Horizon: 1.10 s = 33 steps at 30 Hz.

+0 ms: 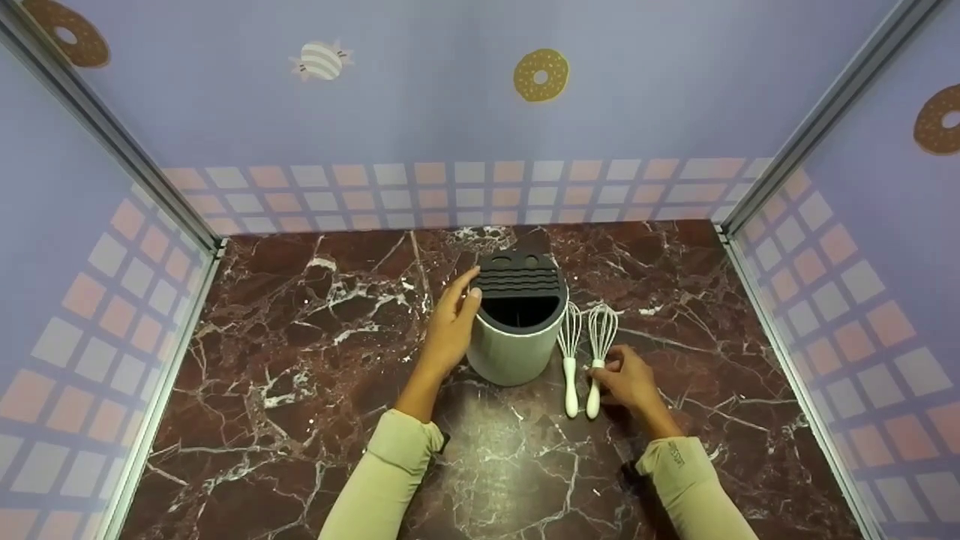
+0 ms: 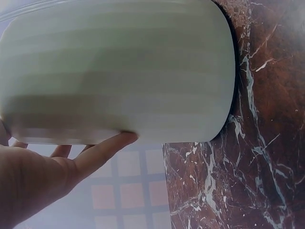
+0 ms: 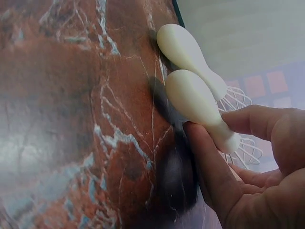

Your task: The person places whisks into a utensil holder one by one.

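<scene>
A pale cylindrical utensil holder (image 1: 514,352) with a dark slotted top (image 1: 519,277) stands upright on the table. My left hand (image 1: 450,326) rests against its left side near the rim, fingers fairly straight; in the left wrist view a fingertip (image 2: 128,137) touches the pale wall. To the holder's right lie two whisks with white wire heads and cream handles. My right hand (image 1: 628,381) pinches the handle of the right whisk (image 1: 597,382) between thumb and finger. The left whisk (image 1: 571,382) lies beside it, close to the holder. The right wrist view shows both handles, the pinched one (image 3: 193,95) nearer.
The table (image 1: 300,420) has a dark red marbled top with white veins. A lilac back wall (image 1: 427,112) with doughnut pictures and a checked band stands behind it. Side panels with metal corner strips (image 1: 817,112) close off left and right.
</scene>
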### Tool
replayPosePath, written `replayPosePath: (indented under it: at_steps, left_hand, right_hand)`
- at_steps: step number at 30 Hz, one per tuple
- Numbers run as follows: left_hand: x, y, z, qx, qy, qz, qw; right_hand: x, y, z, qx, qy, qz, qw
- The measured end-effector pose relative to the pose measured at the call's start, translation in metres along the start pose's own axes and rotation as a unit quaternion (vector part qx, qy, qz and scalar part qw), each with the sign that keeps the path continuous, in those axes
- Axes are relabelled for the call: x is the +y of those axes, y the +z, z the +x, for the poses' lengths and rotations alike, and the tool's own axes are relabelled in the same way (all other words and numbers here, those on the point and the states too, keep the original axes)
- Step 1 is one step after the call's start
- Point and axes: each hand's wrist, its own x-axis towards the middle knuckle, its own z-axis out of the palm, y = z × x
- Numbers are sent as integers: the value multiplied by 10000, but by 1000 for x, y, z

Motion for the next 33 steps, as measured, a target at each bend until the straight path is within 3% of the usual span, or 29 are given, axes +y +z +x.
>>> replayPosePath:
  at_steps: [4,11,23,33]
  left_hand:
    - [7,-1,-5,82,50,-6,10000]
    - [-31,-1,9,115,179,125,9997]
    - [-30,1,11,79,124,295,9995]
    - [-31,2,8,1,236,232,9995]
  right_hand:
    - [-1,-1,-1,-107,37,458,9989]
    - [-14,-4,-3,-366,187,1070,9934]
    - [-28,-9,-7,-453,77,1399,9891]
    - [-56,-12,-18,-387,-215,1626,9857]
